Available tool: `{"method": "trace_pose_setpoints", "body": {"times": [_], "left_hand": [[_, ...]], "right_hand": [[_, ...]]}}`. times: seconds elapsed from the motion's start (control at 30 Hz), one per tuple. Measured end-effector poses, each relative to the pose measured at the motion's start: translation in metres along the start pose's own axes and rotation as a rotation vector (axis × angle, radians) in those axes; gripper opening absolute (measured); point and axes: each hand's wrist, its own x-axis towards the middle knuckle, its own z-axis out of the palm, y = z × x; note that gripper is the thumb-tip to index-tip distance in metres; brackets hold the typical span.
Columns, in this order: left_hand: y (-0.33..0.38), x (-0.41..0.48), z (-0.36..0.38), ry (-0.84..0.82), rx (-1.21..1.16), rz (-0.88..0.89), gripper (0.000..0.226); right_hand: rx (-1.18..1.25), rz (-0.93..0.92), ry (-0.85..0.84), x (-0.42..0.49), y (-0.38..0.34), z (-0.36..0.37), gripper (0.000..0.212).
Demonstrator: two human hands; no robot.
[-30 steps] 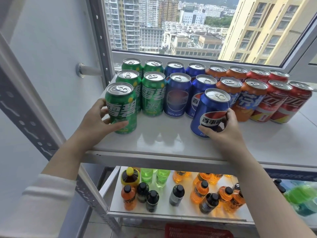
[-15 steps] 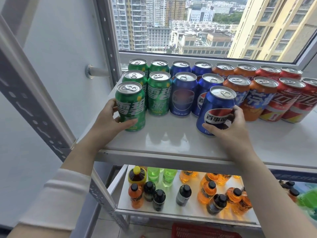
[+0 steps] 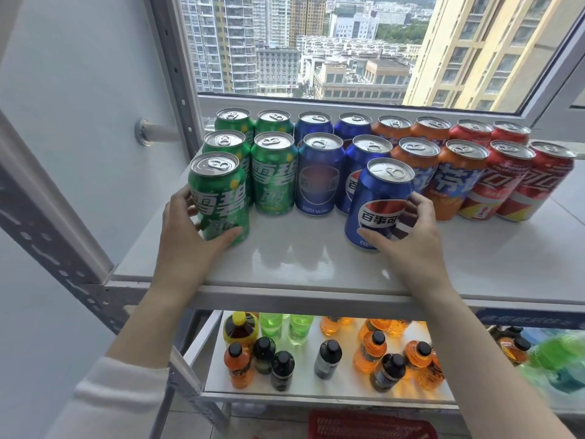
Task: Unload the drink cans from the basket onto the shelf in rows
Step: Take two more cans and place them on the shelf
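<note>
Glossy white shelf board [image 3: 316, 267] on a grey perforated-steel rack [image 3: 47, 217], set against a large window [image 3: 316, 42] with high-rise blocks outside; pale wall on the left with a short metal stub.

Cans are smooth aluminium cylinders with silver pull-tab lids, all upright. Back row of eight: 2 green, 2 blue, 2 orange, 2 red. Middle row of eight, same order, touching side by side. Front row has only two cans, well apart: a green aluminium drink can [image 3: 218, 198] at the left end and a blue aluminium cola can [image 3: 378, 204] in front of the blue ones.

Left hand [image 3: 186, 236] wraps the green can, thumb across its front low down, fingers curled behind. Right hand [image 3: 408, 239] wraps the blue can, thumb low on the front, fingers bent round its right side.

Lower white shelf [image 3: 332, 388] holds small plastic bottles: orange, green, dark; count unclear.

Red plastic basket [image 3: 370, 426], ribbed, partly visible at the bottom edge.
</note>
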Motion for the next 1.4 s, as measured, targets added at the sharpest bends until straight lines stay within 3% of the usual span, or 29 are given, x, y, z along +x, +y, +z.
{"method": "trace_pose_setpoints", "body": {"times": [0.4,0.67,0.97,1.4], "left_hand": [[-0.002,-0.001,0.001,-0.022,0.0,0.022,0.08],[-0.002,-0.022,0.006,0.024,0.072,0.011,0.102],[0.044,-0.088,0.018,0.174,0.247,0.153,0.08],[0.103,-0.257,0.087,-0.024,0.278,0.246,0.066]], "right_hand": [[-0.009,-0.005,-0.014,0.0,0.002,0.0,0.081],[-0.072,-0.022,-0.022,-0.007,0.004,-0.005,0.092],[-0.247,-0.142,0.039,-0.055,-0.005,-0.05,0.083],[-0.444,-0.276,0.002,-0.189,0.032,-0.169,0.074]]}}
